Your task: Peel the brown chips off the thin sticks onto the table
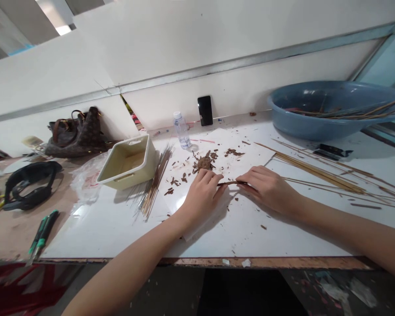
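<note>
Nothing legible anywhere in frame. Brown handbag (75, 134), upper left, has a repeat monogram-type print, too small to read, so no brand confirmed. Plastic water bottle (181, 130), top centre: no readable label. Clear plastic bag (85, 180), left of centre, has red print, also unreadable; same for black pkg (332, 151), right.

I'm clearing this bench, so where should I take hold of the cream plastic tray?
Take the cream plastic tray by the moulded handle slot in its near long wall, coming from the front with your hand under the flared rim. That wall faces you, and the plastic bag lies against the left end, so avoid that side.
</note>
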### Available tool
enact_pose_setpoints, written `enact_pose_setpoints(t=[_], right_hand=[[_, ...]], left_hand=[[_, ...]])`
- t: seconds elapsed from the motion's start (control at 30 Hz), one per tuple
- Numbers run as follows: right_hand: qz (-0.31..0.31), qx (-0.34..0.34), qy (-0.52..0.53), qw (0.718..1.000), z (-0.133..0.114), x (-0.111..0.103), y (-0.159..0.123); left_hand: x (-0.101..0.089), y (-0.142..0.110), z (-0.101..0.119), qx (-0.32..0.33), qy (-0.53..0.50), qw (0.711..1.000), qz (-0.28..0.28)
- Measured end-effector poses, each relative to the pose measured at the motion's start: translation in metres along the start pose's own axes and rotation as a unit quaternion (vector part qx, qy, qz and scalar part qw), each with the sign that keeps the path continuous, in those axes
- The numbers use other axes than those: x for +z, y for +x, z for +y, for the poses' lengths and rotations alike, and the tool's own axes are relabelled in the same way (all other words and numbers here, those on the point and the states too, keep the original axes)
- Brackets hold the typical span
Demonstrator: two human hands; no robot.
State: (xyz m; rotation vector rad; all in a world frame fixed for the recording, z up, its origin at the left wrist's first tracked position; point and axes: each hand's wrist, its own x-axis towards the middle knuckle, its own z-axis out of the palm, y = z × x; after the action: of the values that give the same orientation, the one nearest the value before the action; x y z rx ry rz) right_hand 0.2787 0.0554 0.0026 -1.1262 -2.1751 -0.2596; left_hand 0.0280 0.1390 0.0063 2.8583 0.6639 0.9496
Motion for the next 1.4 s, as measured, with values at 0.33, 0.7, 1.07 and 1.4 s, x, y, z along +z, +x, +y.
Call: enact_pose_setpoints(t=[0.33, 0.7, 1.07, 1.4], right_hand=[[-0.02, -0.024, 0.041, 0.999, -0.008, 0.005, -0.005], [-0.021, -0.062, 0.057, 0.996, -0.012, -0.002, -0.002], [0.008, -0.07, 0.029, 0.997, -0.01, 0.004, -0.002], [-0.015, -0.074, 0.044, 0.996, -0.011, 0.0, -0.003]], left_hand=[[0.003, -0.001, 0.002, 0.071, -0.028, 0.997, -0.026], [0.006, -0.001, 0.002, 0.096, -0.011, 0.995, -0.028], [0.002, 0.001, 0.004, 0.105, 0.017, 0.994, -0.021], [0.01, 0.0, 0.002, 0.089, 0.005, 0.995, -0.045]])
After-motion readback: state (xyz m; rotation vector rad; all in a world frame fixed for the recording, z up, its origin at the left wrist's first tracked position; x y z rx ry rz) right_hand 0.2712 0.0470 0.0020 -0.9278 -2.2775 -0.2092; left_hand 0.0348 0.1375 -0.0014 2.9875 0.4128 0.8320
